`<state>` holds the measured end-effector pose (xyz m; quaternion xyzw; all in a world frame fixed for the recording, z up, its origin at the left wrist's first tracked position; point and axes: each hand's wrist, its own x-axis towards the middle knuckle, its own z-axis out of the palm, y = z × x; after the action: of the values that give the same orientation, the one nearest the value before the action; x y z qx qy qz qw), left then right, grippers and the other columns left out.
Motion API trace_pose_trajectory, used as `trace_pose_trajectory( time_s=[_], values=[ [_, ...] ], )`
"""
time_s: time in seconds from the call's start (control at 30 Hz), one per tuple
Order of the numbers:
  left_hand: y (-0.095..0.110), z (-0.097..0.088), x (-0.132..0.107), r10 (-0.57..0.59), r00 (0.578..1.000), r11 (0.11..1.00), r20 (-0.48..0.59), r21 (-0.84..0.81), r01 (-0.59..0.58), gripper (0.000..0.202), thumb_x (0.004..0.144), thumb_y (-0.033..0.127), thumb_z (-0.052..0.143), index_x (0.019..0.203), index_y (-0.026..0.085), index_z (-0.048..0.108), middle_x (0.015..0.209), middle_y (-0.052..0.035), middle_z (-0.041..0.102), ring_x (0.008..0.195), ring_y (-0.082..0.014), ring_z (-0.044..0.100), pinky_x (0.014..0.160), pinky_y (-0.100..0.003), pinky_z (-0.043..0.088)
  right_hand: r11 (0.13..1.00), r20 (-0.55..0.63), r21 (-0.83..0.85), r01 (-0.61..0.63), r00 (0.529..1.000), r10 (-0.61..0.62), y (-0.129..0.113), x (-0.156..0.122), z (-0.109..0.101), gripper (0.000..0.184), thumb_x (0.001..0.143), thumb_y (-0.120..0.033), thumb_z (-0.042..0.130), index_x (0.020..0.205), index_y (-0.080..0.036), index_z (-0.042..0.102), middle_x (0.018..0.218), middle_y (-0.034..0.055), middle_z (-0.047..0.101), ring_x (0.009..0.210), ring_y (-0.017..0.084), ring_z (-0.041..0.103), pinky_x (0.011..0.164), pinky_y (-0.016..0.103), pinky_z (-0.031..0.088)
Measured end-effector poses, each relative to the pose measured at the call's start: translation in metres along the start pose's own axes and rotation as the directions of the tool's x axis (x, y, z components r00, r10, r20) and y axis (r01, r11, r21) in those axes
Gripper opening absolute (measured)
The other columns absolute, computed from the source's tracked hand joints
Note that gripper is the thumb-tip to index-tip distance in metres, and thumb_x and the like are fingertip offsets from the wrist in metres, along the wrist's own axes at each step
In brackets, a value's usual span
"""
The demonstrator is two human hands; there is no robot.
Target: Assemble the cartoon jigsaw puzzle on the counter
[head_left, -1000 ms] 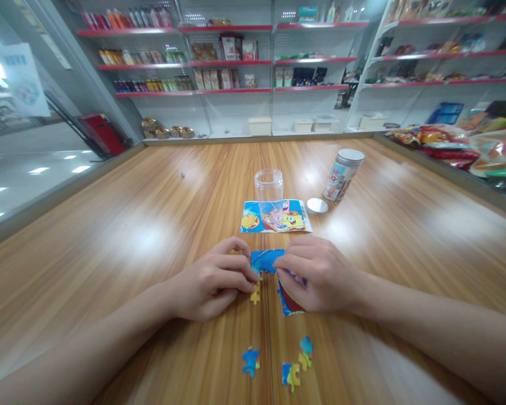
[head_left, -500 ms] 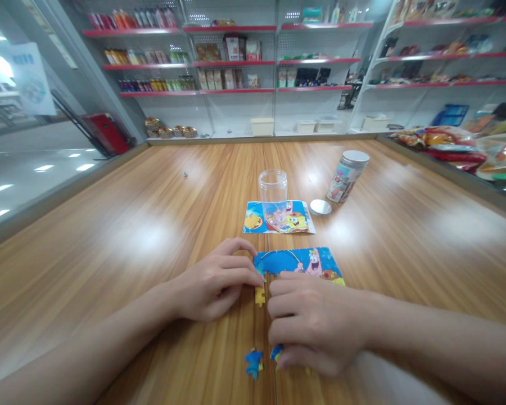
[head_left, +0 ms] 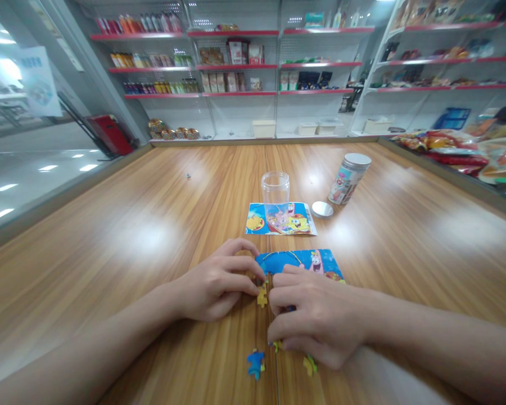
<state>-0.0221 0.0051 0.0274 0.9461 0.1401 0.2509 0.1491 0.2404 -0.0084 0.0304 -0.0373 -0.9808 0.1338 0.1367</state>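
Note:
A partly joined jigsaw puzzle [head_left: 280,260], blue with a pink cartoon figure, lies on the wooden table. My left hand [head_left: 221,281] rests at its left edge, fingers bent and apart. Its fingertips touch the puzzle edge and a yellow puzzle piece [head_left: 262,297] below it. Over the puzzle's lower part, my right hand [head_left: 316,315] is closed with curled fingers, hiding much of that area. A blue and yellow puzzle piece [head_left: 277,346] shows at its thumb and forefinger. Closer to me lie a loose blue piece [head_left: 256,364] and a yellow-green piece [head_left: 310,365].
Beyond the puzzle, a clear plastic jar [head_left: 275,191] stands on a printed picture sheet [head_left: 299,224]. A silver lid [head_left: 322,209] lies beside it. Farther right stands a labelled canister [head_left: 349,179]. Stocked shelves [head_left: 236,66] line the back; packaged goods [head_left: 451,149] sit past the right table edge.
My right hand has shifted slightly, and its thumb has drawn in. More of the yellow-green piece near me now shows. My left fingers have moved a little at the yellow piece.

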Motion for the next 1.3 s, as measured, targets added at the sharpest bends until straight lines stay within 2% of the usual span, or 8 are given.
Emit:
trace_pose_trajectory(
  time_s=[0.23,0.67,0.77,0.83,0.93,1.03,1.1,1.3],
  values=[
    [0.001,-0.001,0.001,-0.022,1.0,1.0,0.0,0.009,0.022,0.033,0.077,-0.001,0.052,0.096,0.02,0.07,0.111,-0.0099,0.067,0.114,-0.0281,0.05,0.1,-0.05,0.048,0.986,0.008,0.107,-0.126,0.992,0.126,-0.003,0.002,0.0,0.012,0.083,-0.022,0.066,0.094,-0.019,0.061,0.09,0.0016,0.062,0.089,0.018,0.055,0.075,0.035,0.034],
    [0.0,0.001,0.001,-0.024,1.0,1.0,0.002,-0.015,0.024,0.035,0.076,-0.003,0.051,0.096,0.02,0.07,0.106,-0.0085,0.069,0.113,-0.0277,0.05,0.1,-0.05,0.047,0.98,-0.077,0.198,-0.003,0.997,0.019,0.0,0.002,0.005,0.01,0.082,-0.015,0.06,0.092,-0.018,0.059,0.086,0.0008,0.064,0.086,0.017,0.053,0.077,0.034,0.036],
    [0.0,0.0,0.0,-0.028,1.0,1.0,0.009,-0.011,0.028,0.035,0.077,-0.002,0.052,0.097,0.02,0.071,0.107,-0.0086,0.069,0.113,-0.0278,0.05,0.101,-0.05,0.047,0.965,-0.174,0.262,-0.011,0.983,0.059,0.001,0.002,0.008,0.012,0.083,-0.009,0.057,0.091,-0.017,0.06,0.082,0.0009,0.065,0.083,0.016,0.055,0.077,0.032,0.04],
    [-0.001,0.0,0.0,-0.03,0.999,1.0,0.017,-0.006,0.03,0.035,0.077,-0.001,0.052,0.098,0.02,0.071,0.106,-0.0086,0.069,0.114,-0.0279,0.05,0.102,-0.051,0.046,0.949,-0.288,0.297,-0.102,0.938,0.191,0.004,0.003,0.009,0.012,0.085,-0.008,0.057,0.093,-0.016,0.063,0.083,0.0019,0.066,0.083,0.015,0.057,0.076,0.03,0.042],
    [0.0,0.0,0.0,-0.033,0.999,0.999,0.02,0.002,0.033,0.035,0.077,-0.001,0.052,0.097,0.02,0.071,0.106,-0.0084,0.069,0.115,-0.0281,0.05,0.102,-0.051,0.046,0.882,-0.416,0.332,-0.333,0.788,0.454,0.013,0.003,0.009,0.011,0.087,-0.013,0.064,0.096,-0.017,0.068,0.084,0.0018,0.068,0.077,0.014,0.058,0.071,0.027,0.043],
    [0.0,0.0,0.001,-0.025,1.0,1.0,0.009,0.004,0.025,0.034,0.077,-0.001,0.052,0.097,0.02,0.071,0.106,-0.0086,0.069,0.116,-0.0282,0.051,0.101,-0.05,0.047,0.825,-0.447,0.352,-0.443,0.695,0.564,0.019,0.002,0.006,0.008,0.085,-0.015,0.067,0.092,-0.017,0.071,0.079,0.0012,0.068,0.071,0.012,0.057,0.067,0.026,0.043],
    [0.0,-0.001,0.001,-0.024,1.0,1.0,0.008,0.004,0.024,0.034,0.078,-0.002,0.053,0.097,0.02,0.071,0.106,-0.0086,0.069,0.116,-0.0282,0.051,0.101,-0.05,0.047,0.831,-0.437,0.345,-0.436,0.709,0.554,0.019,0.002,0.005,0.008,0.084,-0.014,0.067,0.088,-0.017,0.072,0.075,0.001,0.066,0.069,0.012,0.056,0.065,0.026,0.041],
    [0.0,-0.001,-0.001,-0.034,0.999,0.999,0.012,-0.001,0.034,0.034,0.078,-0.002,0.053,0.096,0.021,0.071,0.106,-0.0084,0.069,0.115,-0.028,0.051,0.101,-0.05,0.047,0.942,-0.34,0.285,-0.176,0.901,0.271,0.003,0.004,0.007,0.01,0.085,-0.011,0.063,0.089,-0.014,0.072,0.075,0.0029,0.066,0.077,0.015,0.054,0.072,0.03,0.042]
  ],
)
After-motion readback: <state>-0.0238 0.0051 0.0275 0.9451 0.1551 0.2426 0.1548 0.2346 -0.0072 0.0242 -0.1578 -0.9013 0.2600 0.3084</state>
